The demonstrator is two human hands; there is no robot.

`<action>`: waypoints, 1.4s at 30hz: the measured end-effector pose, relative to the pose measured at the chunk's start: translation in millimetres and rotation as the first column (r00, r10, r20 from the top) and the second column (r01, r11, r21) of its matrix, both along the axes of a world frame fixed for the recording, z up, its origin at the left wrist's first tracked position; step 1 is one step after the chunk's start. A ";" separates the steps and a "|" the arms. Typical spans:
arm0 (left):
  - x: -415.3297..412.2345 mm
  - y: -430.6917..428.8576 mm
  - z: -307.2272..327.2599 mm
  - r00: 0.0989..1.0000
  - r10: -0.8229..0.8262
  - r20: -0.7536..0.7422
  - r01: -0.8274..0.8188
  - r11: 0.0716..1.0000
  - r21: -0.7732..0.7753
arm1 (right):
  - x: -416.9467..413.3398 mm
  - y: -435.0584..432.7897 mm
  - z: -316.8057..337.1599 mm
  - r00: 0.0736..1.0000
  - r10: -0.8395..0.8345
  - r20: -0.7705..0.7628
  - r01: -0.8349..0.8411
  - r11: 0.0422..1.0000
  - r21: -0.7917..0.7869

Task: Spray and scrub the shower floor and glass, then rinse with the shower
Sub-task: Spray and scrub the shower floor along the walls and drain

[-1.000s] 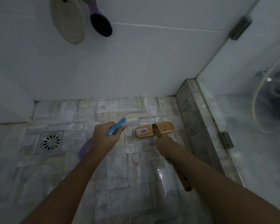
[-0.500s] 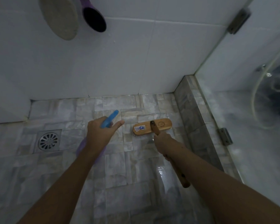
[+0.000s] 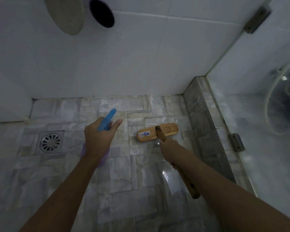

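My left hand (image 3: 98, 139) grips a spray bottle (image 3: 107, 120) with a blue nozzle and a purple body, held over the stone-tiled shower floor (image 3: 65, 181) with the nozzle aimed at the far wall. My right hand (image 3: 170, 150) grips the wooden handle of a scrub brush (image 3: 157, 132). The brush's wooden head rests bristles-down on the floor near the right kerb. The glass panel (image 3: 266, 123) stands at the right, hazy with film.
A round metal drain (image 3: 50, 142) sits in the floor at the left. A raised stone kerb (image 3: 206, 131) runs under the glass, with metal hinges (image 3: 237, 142) on it. A beige pad (image 3: 65, 14) and a purple brush (image 3: 101, 13) hang on the white tiled wall.
The brush head has slid slightly towards the far wall and the kerb. My left hand keeps the bottle in much the same place.
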State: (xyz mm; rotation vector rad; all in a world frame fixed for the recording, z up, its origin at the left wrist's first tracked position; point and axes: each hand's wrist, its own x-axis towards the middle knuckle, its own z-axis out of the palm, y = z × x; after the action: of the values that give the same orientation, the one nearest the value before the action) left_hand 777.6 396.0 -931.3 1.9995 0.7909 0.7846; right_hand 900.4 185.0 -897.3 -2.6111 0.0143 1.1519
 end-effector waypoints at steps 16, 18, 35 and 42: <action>4.4 17.5 -1.2 0.999 0.053 0.010 -0.053 0.999 0.001 | 27.3 81.9 -20.7 0.998 -0.060 -0.005 0.059 0.963 0.263; 2.2 21.4 0.7 0.996 0.081 0.024 -0.081 0.997 0.007 | -5.9 46.9 -20.7 0.995 0.091 0.044 -0.097 0.978 0.185; 2.7 18.7 -6.2 0.995 0.101 -0.027 -0.103 0.991 -0.087 | 27.4 -42.3 -40.4 0.951 0.250 0.180 -0.263 0.964 0.049; 6.0 6.5 -3.3 0.999 0.029 -0.031 -0.031 0.999 -0.042 | 46.3 -59.9 -24.6 0.982 0.116 0.150 -0.118 0.993 0.008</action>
State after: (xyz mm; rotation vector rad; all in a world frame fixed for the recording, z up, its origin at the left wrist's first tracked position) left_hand 783.6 402.5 -934.6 1.9695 0.8501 0.7504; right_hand 946.7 125.1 -921.9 -2.7075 -0.1816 0.9844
